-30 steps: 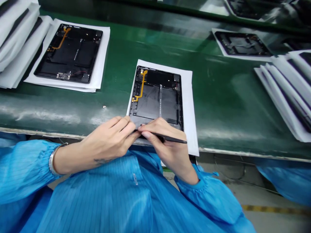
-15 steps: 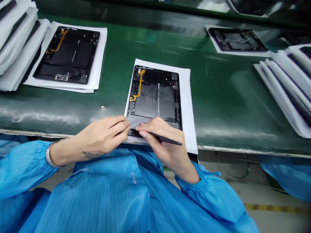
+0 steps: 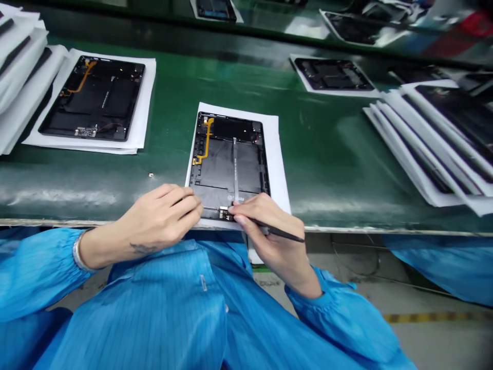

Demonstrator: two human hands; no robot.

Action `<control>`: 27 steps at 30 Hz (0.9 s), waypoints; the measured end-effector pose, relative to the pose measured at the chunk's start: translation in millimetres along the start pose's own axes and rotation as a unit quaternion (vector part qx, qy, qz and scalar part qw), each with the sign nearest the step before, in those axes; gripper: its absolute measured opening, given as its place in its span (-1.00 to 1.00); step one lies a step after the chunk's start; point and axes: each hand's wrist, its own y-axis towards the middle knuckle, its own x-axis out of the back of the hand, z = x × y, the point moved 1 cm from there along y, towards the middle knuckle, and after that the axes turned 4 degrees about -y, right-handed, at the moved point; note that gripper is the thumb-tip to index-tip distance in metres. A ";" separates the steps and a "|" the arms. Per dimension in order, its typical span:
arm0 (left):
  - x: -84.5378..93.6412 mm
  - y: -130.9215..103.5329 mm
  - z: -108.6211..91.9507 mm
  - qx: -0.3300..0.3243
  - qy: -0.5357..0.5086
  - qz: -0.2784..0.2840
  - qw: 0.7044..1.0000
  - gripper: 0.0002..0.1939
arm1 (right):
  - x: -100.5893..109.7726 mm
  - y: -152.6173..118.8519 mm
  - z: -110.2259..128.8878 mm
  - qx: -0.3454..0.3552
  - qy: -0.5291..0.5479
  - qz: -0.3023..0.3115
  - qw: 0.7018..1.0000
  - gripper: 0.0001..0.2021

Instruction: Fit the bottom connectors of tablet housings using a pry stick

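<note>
An opened tablet housing (image 3: 215, 177) lies on white sheets in front of me, with an orange ribbon cable (image 3: 208, 141) along its left side and a grey strip cable (image 3: 235, 169) down its middle. My left hand (image 3: 167, 213) is at the housing's lower left corner, fingers pressed together; whatever the fingertips hold is hidden. Black tweezers (image 3: 283, 234) are pinched in my right hand (image 3: 275, 223), with the tips hidden by the fingers. Right by those fingers, a small circuit board (image 3: 226, 213) shows at the lower edge, and a thin wire runs from it towards my left hand.
Another opened tablet housing (image 3: 96, 105) lies on paper at the left, beside a paper-layered stack (image 3: 23, 87). A tilted stack (image 3: 435, 149) stands at the right. Behind it lies a tablet housing (image 3: 333, 74). A tiny piece (image 3: 151, 174) sits on the green bench (image 3: 323, 154).
My right hand with the tweezers has shifted right along the housing's lower edge, and the small circuit board there now shows. The left hand stays at the corner. The camera view has shifted.
</note>
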 end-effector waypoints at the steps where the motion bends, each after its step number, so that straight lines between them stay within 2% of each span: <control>1: -0.7 1.3 -1.4 -0.003 0.001 -0.003 1.000 -0.72 | -0.3 -0.8 1.0 0.011 -0.006 0.003 1.000 -0.88; 6: -5.9 1.5 -8.0 -0.010 0.009 -0.007 1.000 -0.72 | 0.5 -6.5 10.2 0.101 -0.110 0.084 0.985 -0.87; 8: -8.0 -2.4 -8.5 0.003 -0.016 -0.004 1.000 -0.70 | 1.1 -6.9 11.2 0.119 -0.127 0.099 0.980 -0.87; 10: -8.3 -7.3 -5.1 0.037 -0.080 0.004 0.996 -0.66 | 1.6 -5.3 8.7 0.097 -0.080 0.073 0.989 -0.87; 12: -4.8 -10.4 4.1 0.117 -0.176 0.002 0.977 -0.59 | 1.2 -2.5 4.0 0.045 -0.011 0.012 0.999 -0.86; 14: 1.8 -9.1 18.2 0.234 -0.288 -0.018 0.928 -0.53 | -1.7 0.4 -0.1 -0.005 0.036 -0.044 0.998 -0.84; 15: 5.1 -6.4 26.1 0.299 -0.347 -0.027 0.888 -0.49 | -4.2 1.7 -1.1 -0.018 0.051 -0.060 0.997 -0.84; 17: 9.7 2.5 40.4 0.412 -0.467 -0.030 0.782 -0.41 | -10.7 4.2 -1.1 -0.021 0.075 -0.069 0.995 -0.84; 19: 10.8 14.3 50.0 0.487 -0.565 -0.019 0.666 -0.36 | -17.2 6.3 0.2 -0.014 0.087 -0.066 0.994 -0.84; 20: 10.1 20.2 52.8 0.512 -0.593 -0.013 0.621 -0.34 | -19.9 7.1 0.8 -0.016 0.090 -0.066 0.994 -0.85; 21: 9.1 25.6 54.5 0.532 -0.609 -0.012 0.588 -0.32 | -21.9 7.7 1.1 -0.020 0.091 -0.068 0.993 -0.85; 23: 5.9 33.7 55.9 0.565 -0.612 -0.017 0.553 -0.23 | -24.0 8.5 1.2 -0.029 0.095 -0.079 0.992 -0.85; 27: -0.5 39.6 56.6 0.594 -0.601 -0.032 0.534 -0.19 | -24.2 10.4 2.5 -0.023 0.106 -0.084 0.991 -0.85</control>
